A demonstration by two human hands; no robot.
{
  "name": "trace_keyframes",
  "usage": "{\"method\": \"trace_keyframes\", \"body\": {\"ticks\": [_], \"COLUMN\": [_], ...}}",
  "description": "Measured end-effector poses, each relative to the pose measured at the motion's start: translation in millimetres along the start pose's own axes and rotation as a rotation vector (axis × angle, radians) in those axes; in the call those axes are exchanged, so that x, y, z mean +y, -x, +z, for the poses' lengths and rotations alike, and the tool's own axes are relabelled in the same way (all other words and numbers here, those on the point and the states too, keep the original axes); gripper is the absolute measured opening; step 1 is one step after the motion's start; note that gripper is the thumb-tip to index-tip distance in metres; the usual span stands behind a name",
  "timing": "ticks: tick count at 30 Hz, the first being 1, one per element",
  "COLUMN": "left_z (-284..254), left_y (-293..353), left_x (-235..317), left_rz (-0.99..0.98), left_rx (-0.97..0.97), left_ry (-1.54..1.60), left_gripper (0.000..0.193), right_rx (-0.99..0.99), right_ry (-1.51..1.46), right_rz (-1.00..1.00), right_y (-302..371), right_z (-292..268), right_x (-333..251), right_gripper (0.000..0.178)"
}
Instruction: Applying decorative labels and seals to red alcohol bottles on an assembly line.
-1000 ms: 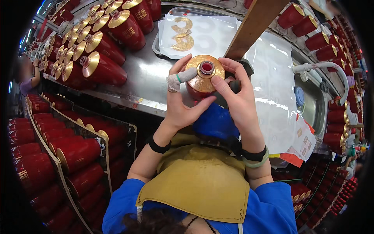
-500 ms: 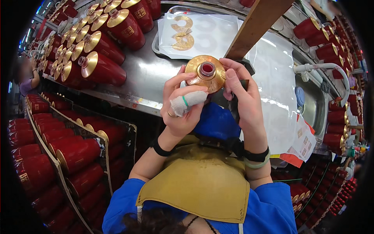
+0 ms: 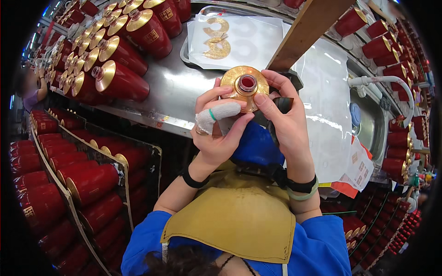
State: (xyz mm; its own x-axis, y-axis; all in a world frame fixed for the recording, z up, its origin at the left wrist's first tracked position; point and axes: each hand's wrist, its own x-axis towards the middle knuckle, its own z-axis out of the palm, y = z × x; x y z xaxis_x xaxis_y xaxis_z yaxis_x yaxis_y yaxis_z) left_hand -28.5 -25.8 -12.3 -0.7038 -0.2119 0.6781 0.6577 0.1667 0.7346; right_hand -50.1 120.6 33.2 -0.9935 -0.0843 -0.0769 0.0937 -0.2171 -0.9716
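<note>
While both hands (image 3: 215, 141) (image 3: 290, 129) pinch its gold shoulder (image 3: 235, 79), the bottle (image 3: 247, 84) sits between them.

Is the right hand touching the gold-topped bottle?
Touching. The head view shows the right hand with its thumb tip pressed on the gold-topped bottle, beside the neck.

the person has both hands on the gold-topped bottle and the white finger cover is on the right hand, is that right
Not quite: the white finger cover is on the left hand, not the right hand, as the head view shows. Both hands are on the gold-topped bottle, as you said.
</note>
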Motion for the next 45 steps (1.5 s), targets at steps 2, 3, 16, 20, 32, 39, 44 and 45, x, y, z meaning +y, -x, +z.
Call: {"method": "trace_keyframes", "body": {"ticks": [2, 3, 16, 20, 32, 39, 44, 45], "left_z": [-1.7, -2.2, 2.0, -8.8, -8.4, -8.3, -9.2, -8.9], "left_y": [2.0, 2.6, 4.9, -2.2, -18.5, -17.8, -17.3, -17.8], "left_x": [-2.0, -2.5, 3.2, 12.2, -7.2, -7.9, -8.2, -7.7], "left_rz": [-0.001, -0.003, -0.061, 0.024, -0.389, -0.385, -0.411, -0.41], "left_rx": [-0.004, -0.008, 0.056, -0.119, -0.129, -0.134, -0.137, -0.136], "left_ry": [-0.009, -0.019, 0.016, -0.143, 0.476, 0.435, 0.435, 0.435], "left_gripper": [0.028, 0.026, 0.023, 0.024, 0.037, 0.039, 0.04, 0.04], "right_rx": [0.009, 0.008, -0.012, -0.002, 0.105, 0.082, 0.074, 0.069], "right_ry": [0.01, 0.01, 0.037, 0.02, 0.516, 0.501, 0.474, 0.408], "right_rz": [-0.018, -0.017, -0.025, 0.01, -0.169, -0.204, -0.223, -0.185], "right_y": [-0.3, -0.1, 0.5, -0.7, 10.3, 9.6, 8.9, 8.5], "right_z": [0.4, 0.6, -0.1, -0.4, 17.8, 14.9, 13.4, 12.5], "right_x": [1.2, 1.1, 0.6, -3.8, -2.1, -1.2, 1.8, 1.7], "right_gripper": [0.052, 0.052, 0.054, 0.056, 0.068, 0.065, 0.064, 0.063]}}
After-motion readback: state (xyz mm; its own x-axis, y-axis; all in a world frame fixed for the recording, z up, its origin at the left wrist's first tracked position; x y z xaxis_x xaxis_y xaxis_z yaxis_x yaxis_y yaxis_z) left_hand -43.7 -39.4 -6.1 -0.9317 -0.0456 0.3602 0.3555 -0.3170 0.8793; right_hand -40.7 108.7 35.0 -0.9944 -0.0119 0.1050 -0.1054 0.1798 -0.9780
